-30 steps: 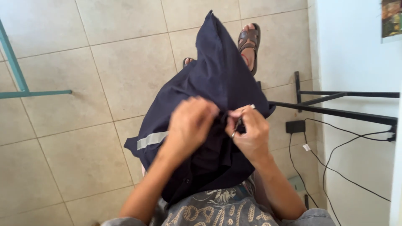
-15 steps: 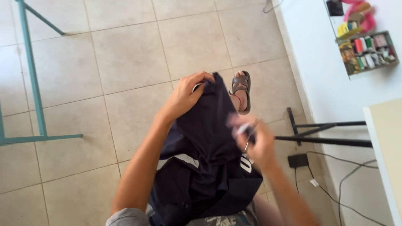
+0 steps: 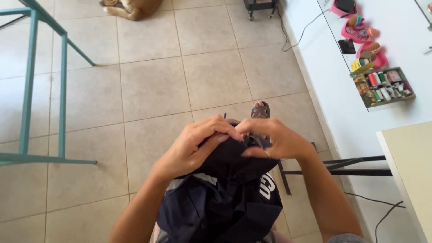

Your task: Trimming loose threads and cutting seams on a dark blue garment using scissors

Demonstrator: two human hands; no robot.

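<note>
- Fingers of the left hand (image 3: pixel 195 144) are curled and pinched on the top fold of a navy garment (image 3: pixel 220 198).
- The same fold is gripped by the right hand (image 3: pixel 274 139).
- The garment is bunched on the lap, above the tiled floor (image 3: pixel 148 85).

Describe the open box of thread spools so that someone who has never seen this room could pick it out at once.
Look to the white surface along the right side of the tiled floor. Near its lower end, just above the beige tabletop corner, lies a shallow rectangular box of thread spools. Unlike the pink trays beyond it, it is dark-walled and packed with rows of red, green and white spools.
</note>
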